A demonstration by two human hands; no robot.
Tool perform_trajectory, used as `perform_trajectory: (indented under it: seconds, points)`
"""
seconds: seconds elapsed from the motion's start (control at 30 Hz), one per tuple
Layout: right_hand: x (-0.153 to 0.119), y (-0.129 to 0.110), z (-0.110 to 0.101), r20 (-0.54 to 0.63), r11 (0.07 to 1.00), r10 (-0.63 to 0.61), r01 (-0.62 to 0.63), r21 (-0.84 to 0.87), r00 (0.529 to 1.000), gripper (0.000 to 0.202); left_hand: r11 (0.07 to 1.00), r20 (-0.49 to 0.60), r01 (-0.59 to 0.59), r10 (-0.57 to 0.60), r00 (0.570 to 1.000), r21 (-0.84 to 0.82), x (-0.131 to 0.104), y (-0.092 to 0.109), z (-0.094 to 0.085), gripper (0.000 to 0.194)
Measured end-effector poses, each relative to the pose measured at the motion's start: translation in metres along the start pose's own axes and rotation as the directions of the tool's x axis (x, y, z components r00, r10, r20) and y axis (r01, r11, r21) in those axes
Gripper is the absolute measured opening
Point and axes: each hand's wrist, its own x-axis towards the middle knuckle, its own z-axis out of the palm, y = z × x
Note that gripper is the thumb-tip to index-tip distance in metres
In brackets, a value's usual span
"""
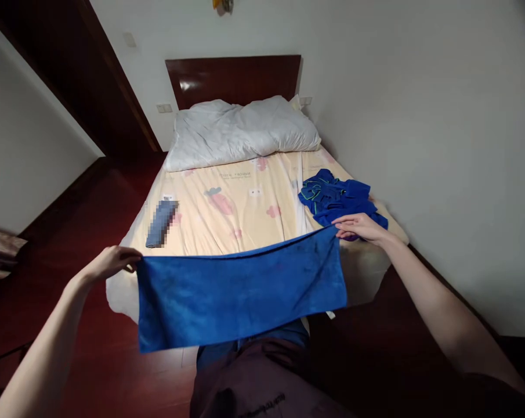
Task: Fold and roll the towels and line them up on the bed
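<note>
A blue cloth [240,290] hangs stretched out between my two hands, over the near edge of the bed. My left hand [114,261] pinches its upper left corner. At the upper right corner, my right hand [358,227] holds the cloth between thumb and fingers. The cloth's top edge sags slightly, and its lower edge hangs free in front of my legs. Just beyond my right hand, a crumpled pile of blue fabric [332,194] with thin green edging lies on the bed. A rolled or folded grey-blue item [162,223], partly pixelated, rests on the bed's left side.
The bed has a cream patterned sheet [249,203], a bunched white quilt [245,130] at its far end and a dark wooden headboard [240,80]. A white wall [445,145] runs along the right. Dark red floor [92,215] shows at the left.
</note>
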Motion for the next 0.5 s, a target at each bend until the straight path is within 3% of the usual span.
perform_trajectory:
  seconds: [0.1,0.17,0.23,0.3,0.37,0.4,0.47,0.5]
  points:
    - [0.042,-0.019,0.006,-0.118,0.991,-0.123,0.128,0.033,0.985,0.043,0.999,-0.192,0.043,-0.048,0.98,-0.034,0.032,0.024,-0.013,0.024]
    - [0.067,-0.034,0.005,-0.246,0.966,-0.238,0.255,0.037,0.94,0.037,0.997,-0.386,0.04,-0.062,0.92,-0.064,0.046,0.041,-0.023,0.021]
    - [0.086,-0.051,0.001,-0.368,0.924,-0.35,0.382,0.016,0.861,0.032,0.994,-0.61,-0.054,-0.016,0.792,-0.095,0.056,0.055,-0.033,0.025]
    - [0.098,-0.065,-0.004,-0.44,0.866,-0.462,0.498,-0.039,0.77,0.028,0.974,-0.795,-0.206,0.053,0.605,-0.092,0.064,0.062,-0.042,0.03]
    - [0.103,-0.072,-0.008,-0.461,0.795,-0.574,0.596,-0.114,0.677,0.025,0.948,-0.897,-0.316,0.115,0.426,-0.029,0.071,0.063,-0.046,0.035]
    - [0.103,-0.072,-0.009,-0.458,0.761,-0.619,0.631,-0.151,0.637,0.024,0.938,-0.92,-0.345,0.153,0.362,0.02,0.073,0.061,-0.045,0.036]
    - [0.103,-0.062,-0.008,-0.453,0.723,-0.669,0.657,-0.213,0.59,0.021,0.924,-0.921,-0.36,0.246,0.302,0.129,0.078,0.052,-0.038,0.036]
    - [0.103,-0.052,-0.007,-0.447,0.721,-0.677,0.649,-0.242,0.585,0.021,0.92,-0.908,-0.351,0.289,0.304,0.175,0.08,0.045,-0.031,0.035]
